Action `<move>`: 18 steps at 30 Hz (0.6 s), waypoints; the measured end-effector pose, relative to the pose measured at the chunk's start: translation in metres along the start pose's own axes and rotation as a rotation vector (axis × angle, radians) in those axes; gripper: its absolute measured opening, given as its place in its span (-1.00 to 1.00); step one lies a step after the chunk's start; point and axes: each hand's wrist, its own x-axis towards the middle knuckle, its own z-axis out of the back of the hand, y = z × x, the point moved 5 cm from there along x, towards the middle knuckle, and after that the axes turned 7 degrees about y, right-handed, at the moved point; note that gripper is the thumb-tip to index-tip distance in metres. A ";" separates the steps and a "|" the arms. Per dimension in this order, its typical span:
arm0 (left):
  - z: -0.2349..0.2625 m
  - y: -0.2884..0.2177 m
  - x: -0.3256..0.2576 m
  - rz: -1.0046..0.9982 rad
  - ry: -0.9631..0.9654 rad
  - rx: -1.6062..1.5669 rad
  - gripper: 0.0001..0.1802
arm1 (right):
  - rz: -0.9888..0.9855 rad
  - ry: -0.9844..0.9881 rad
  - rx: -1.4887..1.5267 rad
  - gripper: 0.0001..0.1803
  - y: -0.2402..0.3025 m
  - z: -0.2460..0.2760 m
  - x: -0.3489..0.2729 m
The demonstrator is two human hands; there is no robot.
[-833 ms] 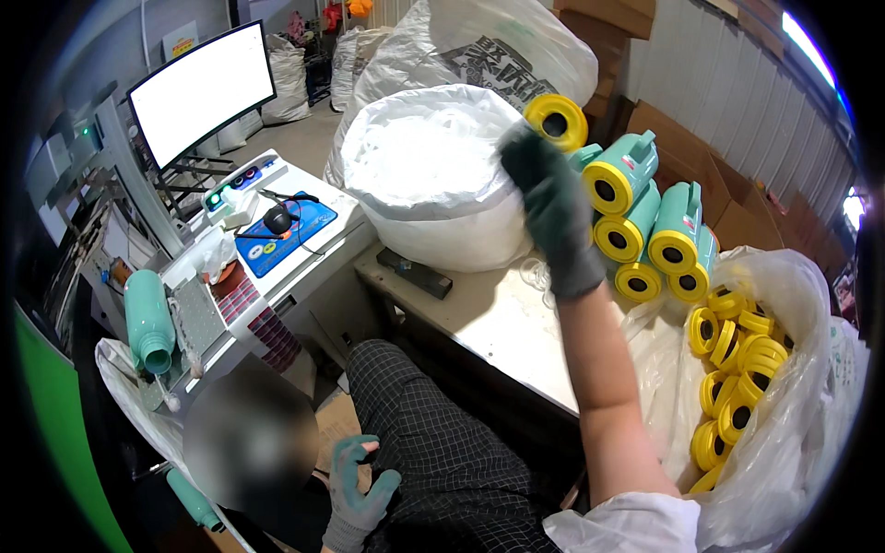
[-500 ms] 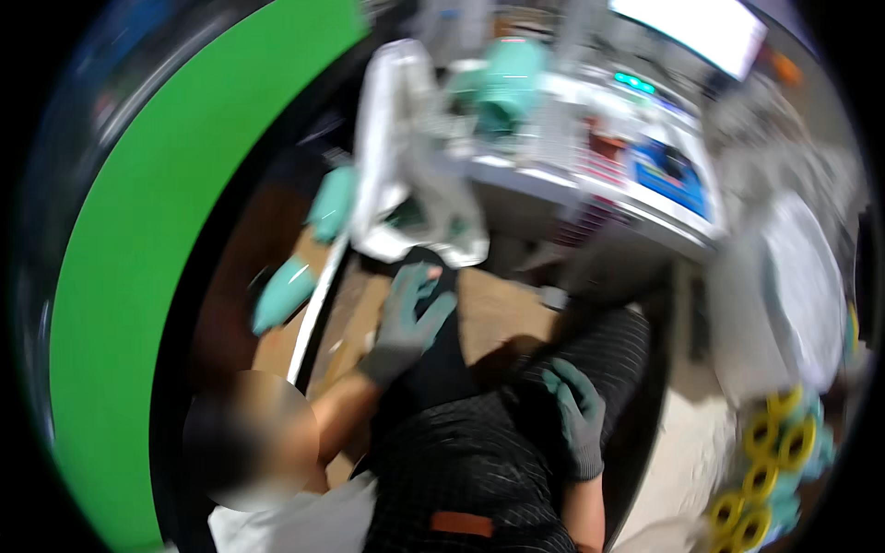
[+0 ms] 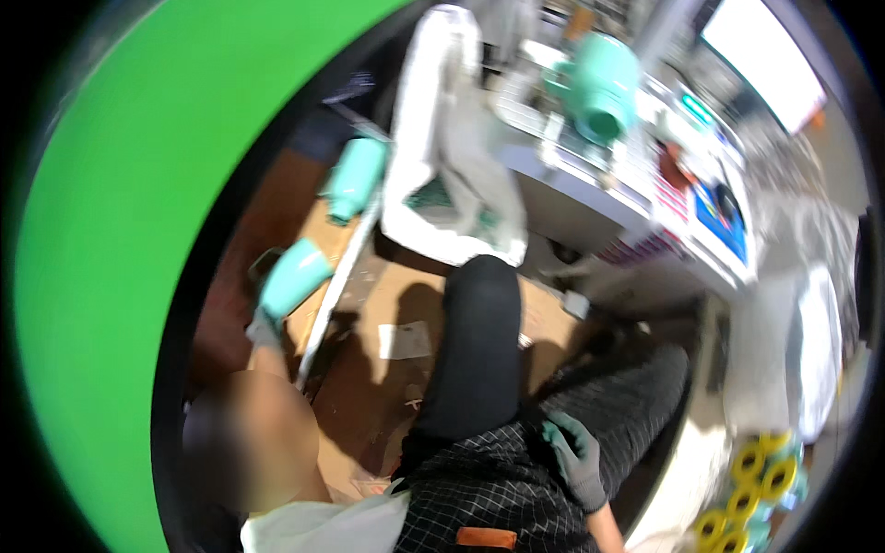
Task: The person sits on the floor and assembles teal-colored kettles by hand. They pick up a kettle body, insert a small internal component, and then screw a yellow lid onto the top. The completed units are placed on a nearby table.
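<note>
My left hand (image 3: 265, 329), in a grey glove, reaches out at the left to the lower end of a mint-green bottle-shaped shell (image 3: 297, 274). Its fingers are blurred and partly hidden at the shell's end, so I cannot tell whether they grip it. A second mint-green shell (image 3: 358, 177) lies farther along the same narrow strip. Over my lap, my right hand (image 3: 575, 459), gloved in grey with teal fingers, rests with loosely bent fingers somewhat apart and nothing visible in them.
A green surface (image 3: 101, 276) with a black edge curves along the left. A white sack (image 3: 433, 138) stands ahead, beside a workbench (image 3: 590, 189) bearing a mint-green jug (image 3: 604, 83). Yellow-ringed mint pieces (image 3: 747, 498) are stacked at the lower right, below a plastic-wrapped bundle (image 3: 784, 359).
My left hand has moved from above my left leg, out leftward to the nearer mint-green shell. My right hand stays over my lap. The whole view has shifted.
</note>
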 end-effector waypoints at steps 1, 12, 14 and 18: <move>0.022 -0.004 0.021 0.067 0.212 -0.104 -0.59 | 0.048 0.057 -0.158 -0.58 0.005 -0.003 0.003; -0.039 0.005 0.035 -0.080 0.438 -0.009 -0.40 | 0.243 0.118 -0.272 -0.60 0.041 -0.027 0.017; -0.082 -0.016 0.021 -0.340 0.464 0.084 -0.40 | 0.281 0.113 -0.273 -0.60 0.046 -0.027 0.017; -0.138 -0.049 -0.048 -0.766 0.321 0.637 -0.38 | 0.352 0.081 -0.289 -0.62 0.044 -0.025 0.008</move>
